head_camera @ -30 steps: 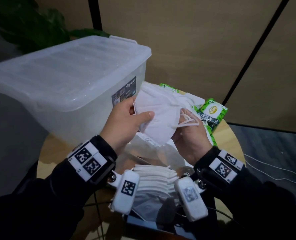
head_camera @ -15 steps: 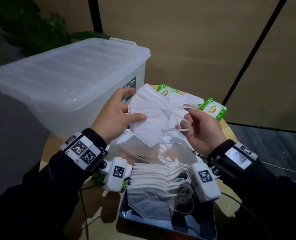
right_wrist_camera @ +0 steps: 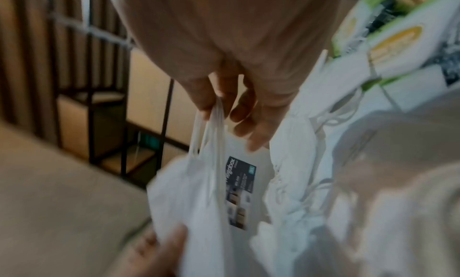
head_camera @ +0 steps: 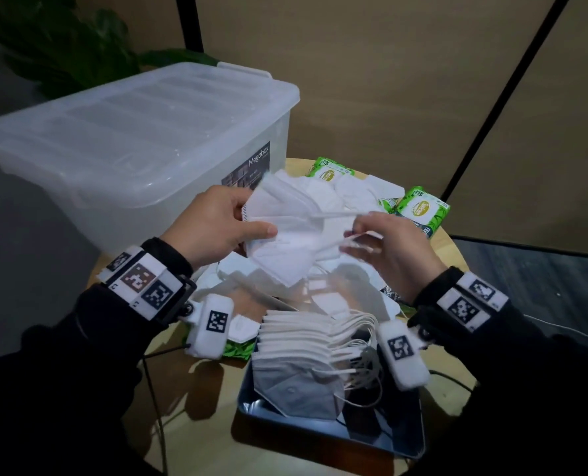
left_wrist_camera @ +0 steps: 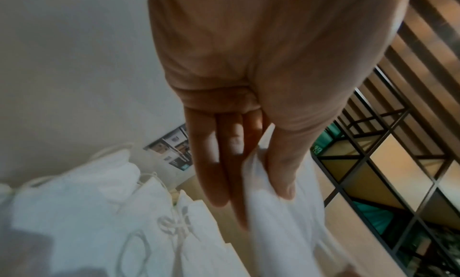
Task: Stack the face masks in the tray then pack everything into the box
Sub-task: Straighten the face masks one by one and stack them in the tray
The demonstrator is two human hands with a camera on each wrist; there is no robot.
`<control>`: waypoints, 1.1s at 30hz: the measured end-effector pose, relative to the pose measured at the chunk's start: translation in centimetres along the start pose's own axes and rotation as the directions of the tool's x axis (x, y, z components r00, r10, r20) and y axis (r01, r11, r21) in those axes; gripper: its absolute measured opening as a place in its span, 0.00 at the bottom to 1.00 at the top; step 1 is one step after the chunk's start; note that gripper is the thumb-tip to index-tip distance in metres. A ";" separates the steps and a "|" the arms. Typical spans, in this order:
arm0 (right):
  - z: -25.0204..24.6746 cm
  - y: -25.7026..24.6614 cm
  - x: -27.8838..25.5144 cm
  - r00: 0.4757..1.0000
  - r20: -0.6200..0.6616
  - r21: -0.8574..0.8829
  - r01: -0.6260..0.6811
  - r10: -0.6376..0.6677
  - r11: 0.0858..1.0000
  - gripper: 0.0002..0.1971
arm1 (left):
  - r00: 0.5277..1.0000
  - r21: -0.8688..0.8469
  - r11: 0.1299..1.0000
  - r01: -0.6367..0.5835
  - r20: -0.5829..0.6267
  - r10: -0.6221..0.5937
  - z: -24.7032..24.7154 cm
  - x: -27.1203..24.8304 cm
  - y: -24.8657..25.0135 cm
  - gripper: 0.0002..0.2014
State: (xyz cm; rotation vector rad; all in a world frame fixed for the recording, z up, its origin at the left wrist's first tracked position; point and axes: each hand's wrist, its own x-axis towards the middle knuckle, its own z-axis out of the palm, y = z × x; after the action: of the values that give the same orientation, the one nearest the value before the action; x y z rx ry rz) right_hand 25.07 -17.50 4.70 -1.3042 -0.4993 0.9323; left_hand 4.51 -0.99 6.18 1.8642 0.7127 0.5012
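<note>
A folded white face mask (head_camera: 282, 235) hangs in the air above the table. My left hand (head_camera: 217, 228) pinches its left edge between thumb and fingers (left_wrist_camera: 283, 175). To its right, my right hand (head_camera: 382, 245) pinches the mask's ear loops (right_wrist_camera: 211, 122) and draws them taut. Below the hands, a metal tray (head_camera: 334, 438) holds a fanned stack of white masks (head_camera: 303, 334) lying on a grey one. Loose white masks (head_camera: 351, 194) are heaped on the table behind. The clear lidded plastic box (head_camera: 131, 132) stands at the left, closed.
Green packs of wet wipes (head_camera: 419, 211) lie at the far right of the round wooden table (head_camera: 454, 249), and another pack (head_camera: 327, 170) sits behind the mask heap. A plant (head_camera: 62, 46) stands behind the box. Brown panels form the back wall.
My hands have moved apart: the right hand shifted right, pulling the ear loops out straight, while the left hand kept hold of the mask's edge.
</note>
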 end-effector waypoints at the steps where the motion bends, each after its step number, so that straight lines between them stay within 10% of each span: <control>1: -0.2 -0.5 -0.1 0.999 0.018 0.200 -0.046 0.043 0.979 0.15 | 1.000 0.016 1.000 0.018 0.001 -0.018 -0.2 -0.2 -0.2 0.14; 3: -0.2 -1.2 -0.8 0.988 0.136 0.361 -0.121 0.076 0.925 0.17 | 0.999 0.010 0.999 0.051 0.008 -0.051 -0.3 -0.6 -0.3 0.13; 9: 0.3 -0.2 -2.4 0.993 0.118 -0.138 0.034 -0.018 0.990 0.05 | 1.000 -0.120 0.993 0.013 0.002 -0.013 -0.5 -2.4 0.0 0.09; 15: 0.7 0.8 -4.0 0.964 0.264 -0.430 0.087 0.033 0.899 0.18 | 1.000 0.083 0.997 0.002 0.025 -0.004 1.6 -4.6 -0.6 0.34; 19: 0.8 0.8 -4.5 0.965 0.260 -0.492 0.112 0.023 0.864 0.07 | 0.997 0.117 0.990 -0.079 -0.012 0.081 1.2 -4.9 -0.4 0.11; 22: 1.0 0.9 -5.3 0.958 0.283 -0.519 0.109 0.050 0.848 0.10 | 0.971 0.108 0.965 -0.241 0.034 0.238 1.6 -5.8 0.9 0.27; 27: 0.8 0.3 -6.7 0.897 0.422 -0.499 0.108 0.133 0.860 0.07 | 0.944 0.065 0.944 -0.324 0.089 0.318 1.4 -6.5 2.0 0.15; 33: -0.8 0.2 -7.1 0.877 0.453 -0.499 0.100 0.161 0.861 0.25 | 0.931 0.065 0.960 -0.274 0.270 0.247 0.0 -7.6 3.0 0.12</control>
State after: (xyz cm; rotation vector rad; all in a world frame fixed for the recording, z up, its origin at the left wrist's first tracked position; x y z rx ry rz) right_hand 21.72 -23.70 5.64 -1.5519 -1.1868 1.2124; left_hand -0.36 -7.06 8.82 2.0868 0.3212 0.3829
